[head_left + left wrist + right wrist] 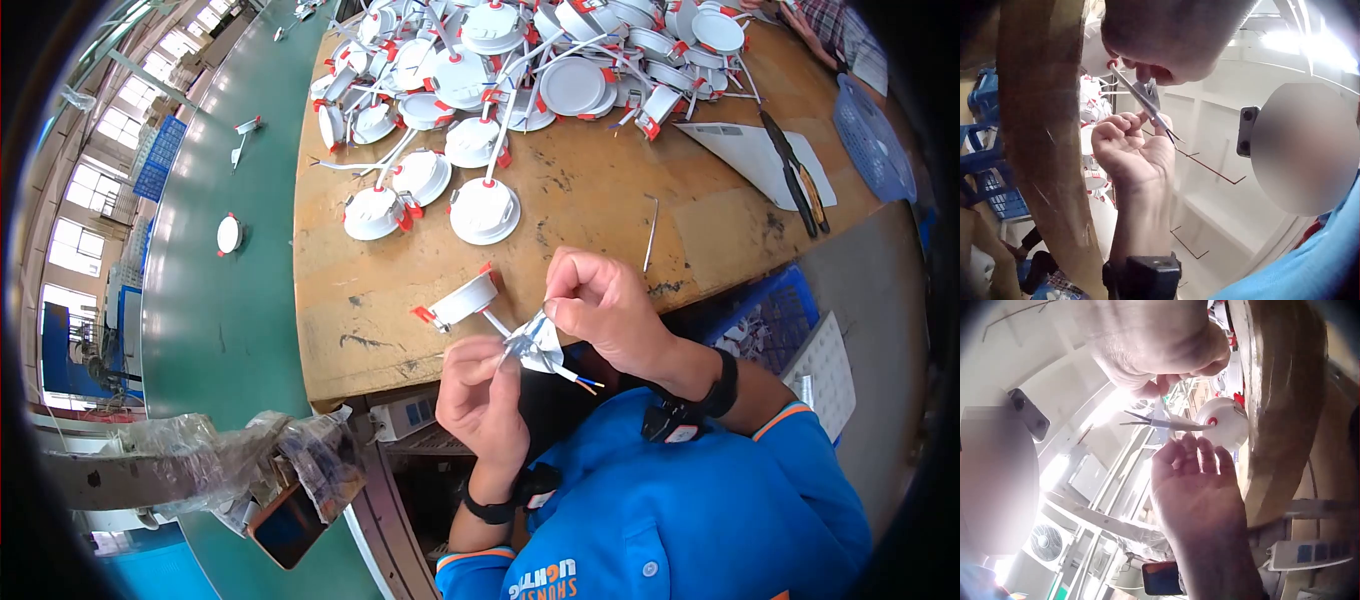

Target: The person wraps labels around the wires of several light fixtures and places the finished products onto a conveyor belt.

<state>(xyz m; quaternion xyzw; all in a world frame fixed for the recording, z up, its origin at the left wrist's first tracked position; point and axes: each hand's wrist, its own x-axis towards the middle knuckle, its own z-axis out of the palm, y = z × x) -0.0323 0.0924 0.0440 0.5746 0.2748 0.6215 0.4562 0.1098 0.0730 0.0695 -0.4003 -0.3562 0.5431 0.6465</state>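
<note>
In the head view, a white round downlight (465,300) with red spring clips lies on its side near the table's front edge. Its white cable (566,374) runs toward me and ends in bare-looking coloured wires. Around that cable is a thin, crinkled silvery-white piece of film (537,345). My left hand (485,405) pinches the film's left side between thumb and fingers. At its upper right corner, my right hand (612,312) pinches it with thumb and forefinger. The left wrist view shows the cable (1141,100) passing between both hands.
Many white downlights (485,210) are heaped across the back of the table (560,200). A thin metal rod (652,235), a white sheet (750,155) and black-handled pliers (790,170) lie to the right. A green conveyor belt (215,290) runs along the left; a phone (288,525) hangs lower left.
</note>
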